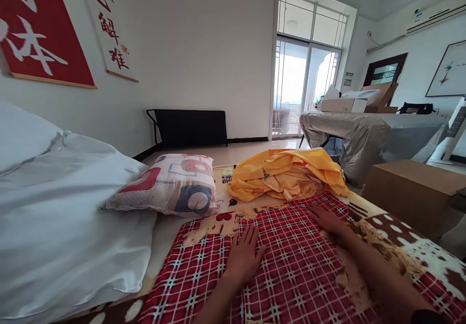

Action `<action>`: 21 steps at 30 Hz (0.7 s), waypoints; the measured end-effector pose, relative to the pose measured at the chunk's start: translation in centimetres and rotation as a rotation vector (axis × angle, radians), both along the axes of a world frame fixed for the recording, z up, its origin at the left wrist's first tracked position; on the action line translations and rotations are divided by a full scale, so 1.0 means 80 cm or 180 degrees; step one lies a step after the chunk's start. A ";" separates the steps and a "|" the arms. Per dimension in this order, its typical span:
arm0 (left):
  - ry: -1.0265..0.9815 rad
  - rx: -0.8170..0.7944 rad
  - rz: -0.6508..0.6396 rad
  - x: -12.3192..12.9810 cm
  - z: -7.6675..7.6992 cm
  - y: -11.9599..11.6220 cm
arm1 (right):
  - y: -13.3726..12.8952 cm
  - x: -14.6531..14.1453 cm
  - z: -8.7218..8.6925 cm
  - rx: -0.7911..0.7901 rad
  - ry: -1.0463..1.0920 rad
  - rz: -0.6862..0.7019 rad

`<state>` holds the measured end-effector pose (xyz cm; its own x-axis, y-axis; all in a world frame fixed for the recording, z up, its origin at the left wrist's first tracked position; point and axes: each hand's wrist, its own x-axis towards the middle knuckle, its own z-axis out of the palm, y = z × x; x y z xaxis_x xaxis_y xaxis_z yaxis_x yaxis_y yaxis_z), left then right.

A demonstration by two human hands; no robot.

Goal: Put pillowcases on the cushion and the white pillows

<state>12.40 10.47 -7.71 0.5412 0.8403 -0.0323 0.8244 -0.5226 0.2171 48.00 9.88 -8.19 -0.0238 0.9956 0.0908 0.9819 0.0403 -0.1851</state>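
A red plaid cloth with white and dark lines lies spread over a patterned blanket. My left hand rests flat on the plaid, palm down with its fingers apart. Farther right, my right hand also lies on the plaid near its far edge, fingers stretched out and holding nothing. Just beyond the plaid is a crumpled yellow-orange cloth. A patterned pillow sits to the left of that cloth.
White satiny bedding is heaped at the left. A brown cardboard box stands at the right, near a plastic-covered table bearing open boxes. A black folded item leans on the far wall.
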 end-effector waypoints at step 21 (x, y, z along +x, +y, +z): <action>-0.1646 0.0625 0.2706 -0.137 0.079 0.124 | -0.058 0.179 -0.044 0.0248 -0.0165 -0.0683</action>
<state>1.42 20.40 -1.38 -0.3303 0.9187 0.2166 0.7690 0.1289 0.6261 62.30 5.22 -11.74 0.1811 0.9683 0.1719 0.9776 -0.1583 -0.1386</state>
